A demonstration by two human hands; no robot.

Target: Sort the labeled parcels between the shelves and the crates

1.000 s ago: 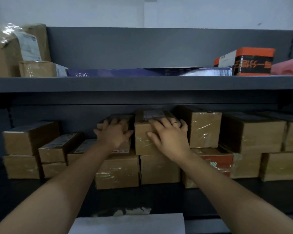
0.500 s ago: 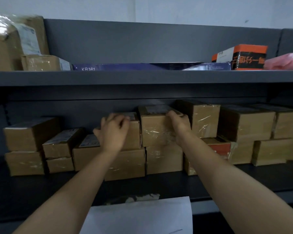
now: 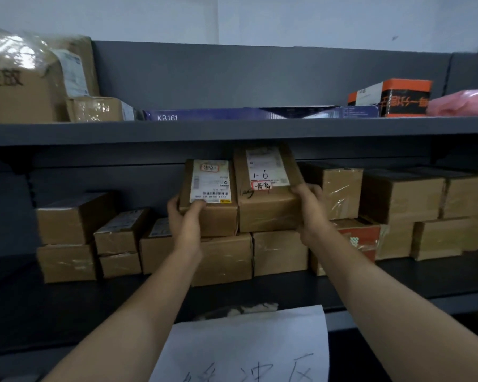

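parcels, 2 of them side by side, are tipped up so their labels face the camera; 0.5 s ago they lay flat on the stack with the labels barely showing. nearest is a white sheet (image 3: 246,343) with handwriting, hanging at the front of the lower shelf (image 3: 66,304). both bare forearms reach over it. the left hand (image 3: 184,216) is wrapped round the left corner of the left parcel (image 3: 218,220), thumb on the bottom of its barcode label; earlier it lay on top of that box. the right hand (image 3: 311,208) clasps the right side of the right parcel (image 3: 268,213), whose label reads 1-6. the 2 parcels touch each other, and their bottom edges meet the stacked brown boxes (image 3: 279,252) below; whether they have lifted off, i cannot tell. further back, the upper shelf (image 3: 232,130) carries a flat blue box (image 3: 218,114) marked kb161, an orange and black box (image 3: 398,97), a pink bag (image 3: 464,102) and a film-wrapped carton (image 3: 17,86).
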